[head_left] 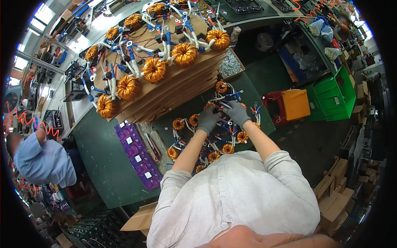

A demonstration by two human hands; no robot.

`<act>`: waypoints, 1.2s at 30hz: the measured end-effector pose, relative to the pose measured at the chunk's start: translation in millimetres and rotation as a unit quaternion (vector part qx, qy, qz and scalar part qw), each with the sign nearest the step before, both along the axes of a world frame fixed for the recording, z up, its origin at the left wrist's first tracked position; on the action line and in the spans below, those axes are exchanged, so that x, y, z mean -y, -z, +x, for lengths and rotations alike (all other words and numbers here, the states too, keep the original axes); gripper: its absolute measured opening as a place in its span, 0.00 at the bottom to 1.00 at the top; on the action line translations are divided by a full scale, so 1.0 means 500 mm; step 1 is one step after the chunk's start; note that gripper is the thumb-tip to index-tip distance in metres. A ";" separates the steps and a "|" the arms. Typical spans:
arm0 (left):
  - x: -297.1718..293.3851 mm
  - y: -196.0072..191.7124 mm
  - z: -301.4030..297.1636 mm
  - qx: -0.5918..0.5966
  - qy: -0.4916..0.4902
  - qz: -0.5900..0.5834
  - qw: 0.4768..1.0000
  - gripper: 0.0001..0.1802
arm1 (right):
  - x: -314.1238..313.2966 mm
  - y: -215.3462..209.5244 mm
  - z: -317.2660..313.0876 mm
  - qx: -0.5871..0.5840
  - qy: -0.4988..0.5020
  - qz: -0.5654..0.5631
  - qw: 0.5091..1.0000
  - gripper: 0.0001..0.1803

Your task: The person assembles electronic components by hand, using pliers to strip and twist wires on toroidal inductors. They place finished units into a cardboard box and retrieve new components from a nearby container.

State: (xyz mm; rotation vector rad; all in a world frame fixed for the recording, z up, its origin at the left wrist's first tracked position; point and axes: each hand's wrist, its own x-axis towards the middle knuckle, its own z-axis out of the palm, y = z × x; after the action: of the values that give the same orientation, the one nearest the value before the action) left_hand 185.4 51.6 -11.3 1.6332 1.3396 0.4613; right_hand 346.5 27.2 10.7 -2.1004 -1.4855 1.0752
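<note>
Both my hands wear grey gloves and meet over a spread of wired copper coils on the green table. My left hand [208,120] has its fingers closed at wire leads beside a partly covered coil [209,105]. Close to it, my right hand [237,113] pinches the same bunch of leads [225,104]; the glove fingers hide the exact grip. Another copper coil [221,87] lies just beyond the hands. Nearer my body are more coils, among them one coil [242,137] on the right and one coil [178,123] on the left, with blue, white and red wires tangled between them.
Beyond my left hand rises a stack of cardboard sheets [173,91], topped with several wired coils [154,70]. A box of small metal fasteners [230,65] stands behind. Purple circuit boards [138,155] lie left. Right are a red stool [276,108] and green crate [336,96]. Another person [45,161] stands far left.
</note>
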 end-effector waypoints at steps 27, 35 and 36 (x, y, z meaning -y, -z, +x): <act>0.023 0.021 -0.056 0.212 0.014 -0.168 0.962 0.15 | 0.009 0.080 -0.044 -0.222 0.178 0.004 0.959 0.14; 0.005 0.035 -0.056 0.348 -0.003 -0.149 0.925 0.13 | 0.014 0.036 -0.018 -0.393 0.226 -0.070 0.889 0.08; 0.008 0.041 -0.054 0.322 0.001 -0.147 0.935 0.13 | 0.016 0.048 -0.014 -0.392 0.226 -0.063 0.890 0.08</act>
State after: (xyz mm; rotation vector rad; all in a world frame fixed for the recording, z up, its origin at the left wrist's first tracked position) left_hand 158.6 47.4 -31.9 1.0960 0.8568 0.6868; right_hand 339.6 19.1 -13.3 -1.6182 -0.5219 1.5723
